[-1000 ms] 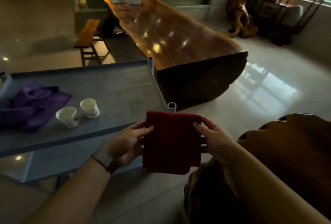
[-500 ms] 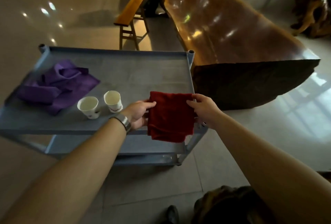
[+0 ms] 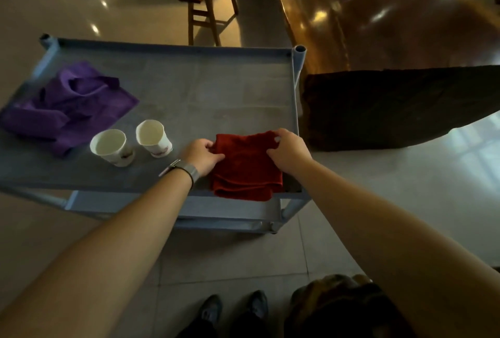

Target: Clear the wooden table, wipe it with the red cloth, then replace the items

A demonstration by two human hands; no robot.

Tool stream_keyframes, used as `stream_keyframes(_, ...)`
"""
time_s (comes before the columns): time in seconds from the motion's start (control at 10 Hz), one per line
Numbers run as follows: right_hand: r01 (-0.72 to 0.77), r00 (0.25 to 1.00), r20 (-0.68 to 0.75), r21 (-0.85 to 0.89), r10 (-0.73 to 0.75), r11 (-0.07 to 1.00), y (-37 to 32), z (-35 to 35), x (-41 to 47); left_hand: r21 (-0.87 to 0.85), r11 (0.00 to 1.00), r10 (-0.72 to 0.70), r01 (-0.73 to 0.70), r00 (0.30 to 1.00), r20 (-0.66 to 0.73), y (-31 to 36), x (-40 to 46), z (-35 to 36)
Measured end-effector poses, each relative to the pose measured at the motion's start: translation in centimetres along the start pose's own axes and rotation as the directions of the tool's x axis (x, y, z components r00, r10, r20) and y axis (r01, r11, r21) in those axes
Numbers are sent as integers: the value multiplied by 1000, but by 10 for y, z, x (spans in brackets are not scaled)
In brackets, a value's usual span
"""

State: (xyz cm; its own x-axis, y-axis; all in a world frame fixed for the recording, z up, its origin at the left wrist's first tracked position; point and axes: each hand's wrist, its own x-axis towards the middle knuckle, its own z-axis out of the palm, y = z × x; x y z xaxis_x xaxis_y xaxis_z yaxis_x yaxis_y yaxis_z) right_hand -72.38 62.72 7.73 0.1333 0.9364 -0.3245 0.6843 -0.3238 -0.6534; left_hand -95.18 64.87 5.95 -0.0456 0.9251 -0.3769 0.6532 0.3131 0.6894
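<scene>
Both hands are down on the folded red cloth [image 3: 247, 168], which lies at the near right corner of the grey cart [image 3: 189, 99], its front fold just over the cart's near rim. The left hand [image 3: 201, 155] pinches the cloth's left edge between thumb and fingers; the right hand [image 3: 288, 149] has its grip closed over the far right corner, fingers curled onto the fabric.

On the same cart shelf stand two paper cups [image 3: 131, 144], side by side and just left of the left hand, and beyond them a crumpled purple cloth [image 3: 67, 105] at the far left. The wooden table [image 3: 392, 26] runs off to the right of the cart, its dark end face right beside the cart's corner post. The stretch of tabletop in view is bare and glossy, though its far end is out of sight.

To my eye the cups are the cleared things, parked here while the table gets wiped. Whether the red cloth is being set down or taken up I cannot say from this; the bare, shining tabletop fits either. If the wiping is done, the next move calls for letting go of the cloth and reaching left for the cups, one in each hand, upright, to carry them back. If not, the cloth goes to the table first.
</scene>
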Motion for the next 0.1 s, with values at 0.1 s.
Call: stream_keyframes(0.1,31,997,-66,-78,-36,996,-4,-4,-11,40,998,53,-52,997,-48,2,-2,-1)
